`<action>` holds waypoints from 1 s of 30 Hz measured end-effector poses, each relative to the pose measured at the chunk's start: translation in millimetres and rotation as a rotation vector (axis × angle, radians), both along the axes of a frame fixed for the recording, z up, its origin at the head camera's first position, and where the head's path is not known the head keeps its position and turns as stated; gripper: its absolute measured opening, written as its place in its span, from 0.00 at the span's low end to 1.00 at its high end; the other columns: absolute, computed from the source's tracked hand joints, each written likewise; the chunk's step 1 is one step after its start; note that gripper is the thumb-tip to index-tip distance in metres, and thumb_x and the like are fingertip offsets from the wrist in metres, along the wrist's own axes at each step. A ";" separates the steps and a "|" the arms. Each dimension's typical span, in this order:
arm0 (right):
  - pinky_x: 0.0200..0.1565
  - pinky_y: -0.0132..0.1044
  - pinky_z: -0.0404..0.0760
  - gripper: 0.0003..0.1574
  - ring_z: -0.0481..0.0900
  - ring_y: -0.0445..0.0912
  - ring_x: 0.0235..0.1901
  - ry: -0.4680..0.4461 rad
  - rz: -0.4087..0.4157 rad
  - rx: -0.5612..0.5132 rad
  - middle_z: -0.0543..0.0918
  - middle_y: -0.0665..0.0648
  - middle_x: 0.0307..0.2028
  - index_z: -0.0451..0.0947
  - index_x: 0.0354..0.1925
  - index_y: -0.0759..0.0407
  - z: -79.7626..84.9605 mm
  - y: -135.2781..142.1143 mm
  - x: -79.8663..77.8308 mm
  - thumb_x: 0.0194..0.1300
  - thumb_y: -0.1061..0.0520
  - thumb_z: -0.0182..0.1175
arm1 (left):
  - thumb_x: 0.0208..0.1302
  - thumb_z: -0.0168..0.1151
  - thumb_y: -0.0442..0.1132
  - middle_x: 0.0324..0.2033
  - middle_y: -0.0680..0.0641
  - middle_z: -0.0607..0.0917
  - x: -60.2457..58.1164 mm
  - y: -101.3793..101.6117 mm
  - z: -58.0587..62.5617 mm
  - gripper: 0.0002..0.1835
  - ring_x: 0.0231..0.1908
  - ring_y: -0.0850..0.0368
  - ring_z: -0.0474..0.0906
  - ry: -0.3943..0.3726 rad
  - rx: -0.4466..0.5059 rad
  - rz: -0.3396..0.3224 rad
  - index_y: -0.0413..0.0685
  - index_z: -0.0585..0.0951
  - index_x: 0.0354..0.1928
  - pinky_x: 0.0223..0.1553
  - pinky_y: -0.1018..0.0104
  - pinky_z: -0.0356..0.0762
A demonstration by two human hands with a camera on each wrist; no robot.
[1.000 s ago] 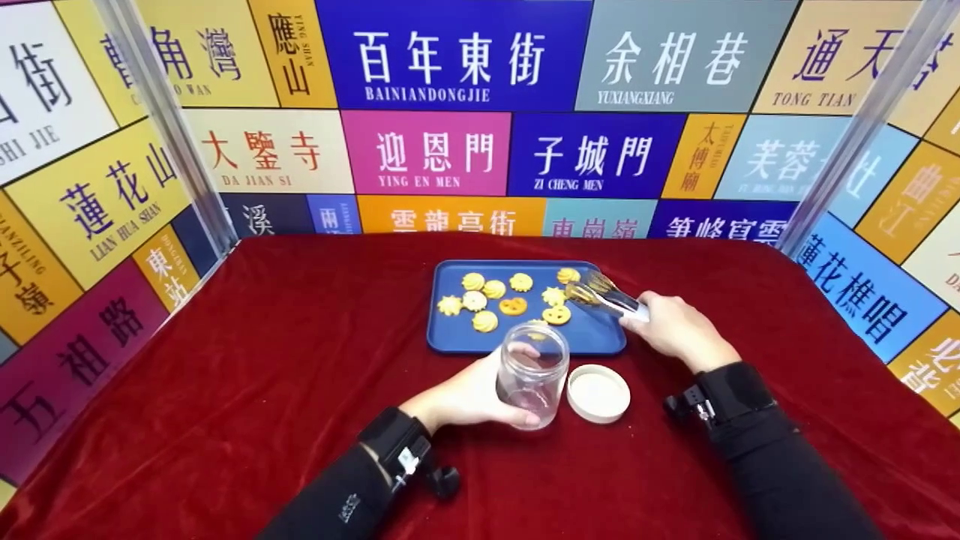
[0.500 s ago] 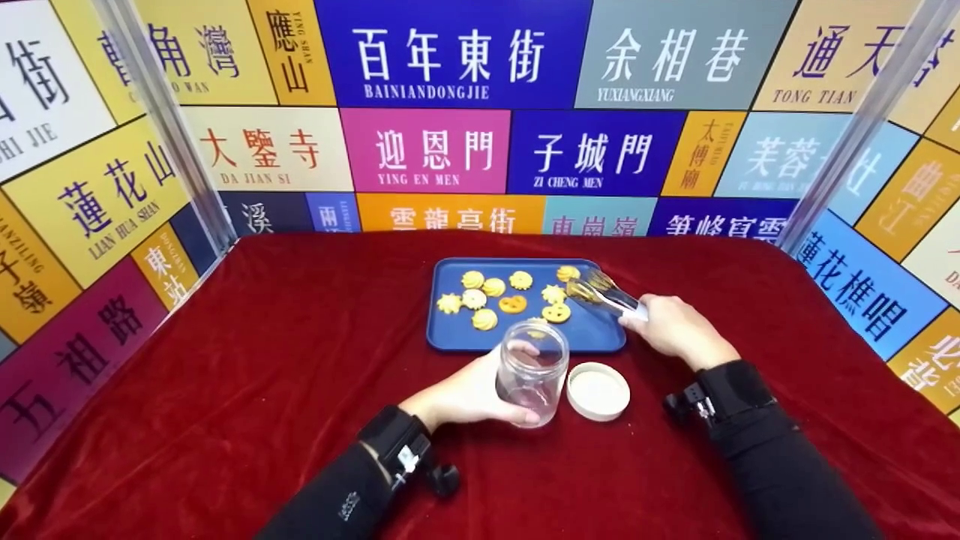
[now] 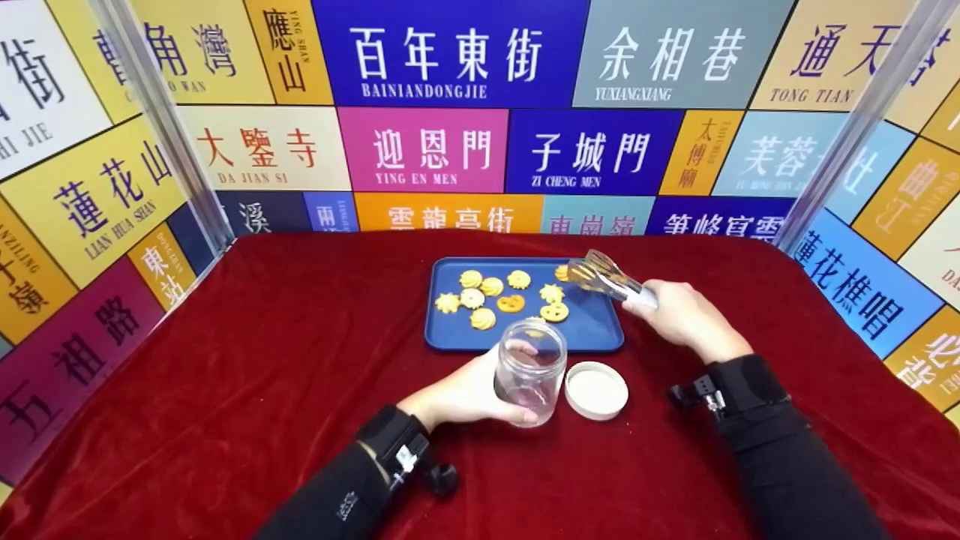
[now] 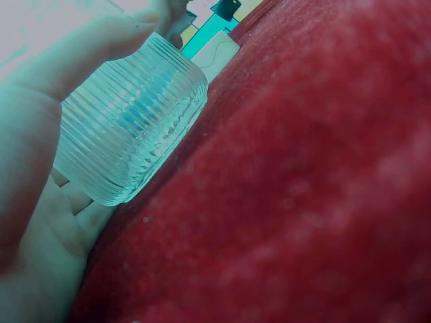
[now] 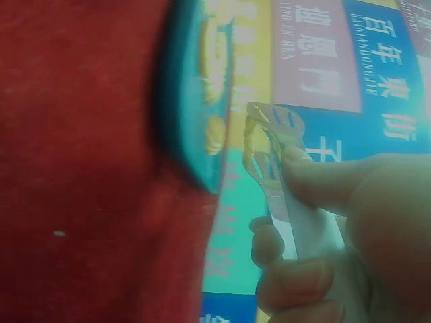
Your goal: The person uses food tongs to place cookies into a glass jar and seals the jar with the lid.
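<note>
My left hand grips a clear jar around its side, thumb in front. The jar has no lid on and its mouth faces up; its ribbed wall fills much of the left wrist view. In my right hand is a pair of tongs, held by the pale handle above the right side of a blue tray. Between the slotted tong heads a yellowish edge shows, apparently a cookie. Several cookies and a pretzel-shaped one lie on the tray.
A round cream lid lies just right of the jar. Dark red cloth covers the table. Behind stands a wall of coloured panels, with clear upright posts at the corners.
My right hand and the tongs have risen slightly off the tray and shifted a little right. The left hand and jar have stayed put.
</note>
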State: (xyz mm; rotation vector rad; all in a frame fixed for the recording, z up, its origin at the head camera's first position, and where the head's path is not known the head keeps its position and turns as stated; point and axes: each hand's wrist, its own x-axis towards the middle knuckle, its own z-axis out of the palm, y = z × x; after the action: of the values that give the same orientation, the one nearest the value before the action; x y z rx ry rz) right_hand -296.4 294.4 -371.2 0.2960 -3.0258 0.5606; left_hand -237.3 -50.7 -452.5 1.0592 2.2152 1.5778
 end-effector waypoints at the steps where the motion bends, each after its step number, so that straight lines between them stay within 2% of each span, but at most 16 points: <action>1: 0.38 0.46 0.71 0.25 0.77 0.56 0.36 0.004 0.003 -0.002 0.81 0.61 0.36 0.81 0.51 0.63 3.4 0.1 1.2 0.76 0.41 0.62 | 0.53 0.86 0.40 0.58 0.56 0.84 -0.1 0.0 0.0 0.45 0.60 0.62 0.80 -0.001 -0.001 -0.001 0.51 0.69 0.69 0.67 0.63 0.75; 7: 0.43 0.51 0.73 0.30 0.78 0.58 0.41 0.030 0.033 -0.018 0.83 0.64 0.43 0.80 0.59 0.62 26.3 0.6 12.2 0.77 0.40 0.62 | 0.52 0.86 0.39 0.58 0.56 0.84 -0.4 -0.4 -1.1 0.45 0.60 0.62 0.80 -0.009 0.009 -0.007 0.51 0.69 0.69 0.67 0.63 0.75; 12: 0.43 0.51 0.72 0.30 0.77 0.57 0.41 0.062 0.058 -0.035 0.82 0.62 0.42 0.79 0.58 0.60 44.7 -1.4 22.7 0.78 0.37 0.61 | 0.53 0.86 0.39 0.58 0.56 0.84 -0.7 -0.6 -1.4 0.45 0.60 0.62 0.80 -0.008 0.011 -0.009 0.51 0.68 0.69 0.67 0.63 0.76; 19: 0.39 0.48 0.71 0.30 0.77 0.55 0.39 0.115 0.096 -0.039 0.82 0.61 0.42 0.80 0.60 0.58 66.7 -7.3 40.1 0.78 0.36 0.61 | 0.53 0.86 0.38 0.58 0.56 0.84 -0.5 -0.6 -1.0 0.45 0.60 0.62 0.80 -0.014 0.017 -0.010 0.51 0.68 0.69 0.67 0.63 0.76; 25: 0.38 0.46 0.74 0.24 0.77 0.50 0.35 0.143 0.230 -0.024 0.83 0.54 0.38 0.82 0.56 0.54 82.1 -12.4 56.6 0.78 0.38 0.63 | 0.53 0.86 0.37 0.58 0.56 0.83 -0.8 -0.5 -1.2 0.44 0.60 0.62 0.80 -0.015 0.024 -0.016 0.50 0.68 0.69 0.67 0.63 0.76; 30: 0.42 0.46 0.76 0.22 0.78 0.47 0.37 0.158 0.315 -0.011 0.85 0.51 0.40 0.83 0.59 0.52 90.7 -17.8 68.0 0.78 0.41 0.64 | 0.54 0.85 0.38 0.58 0.56 0.83 -0.9 -0.9 -1.2 0.44 0.60 0.62 0.80 -0.016 0.011 -0.012 0.50 0.68 0.69 0.67 0.63 0.75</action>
State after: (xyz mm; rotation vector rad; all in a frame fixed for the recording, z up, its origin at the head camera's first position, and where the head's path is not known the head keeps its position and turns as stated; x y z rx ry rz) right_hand -228.4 276.6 -280.5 0.7851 -2.8382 0.5403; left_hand -238.1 -51.7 -453.7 1.0572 2.1886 1.5895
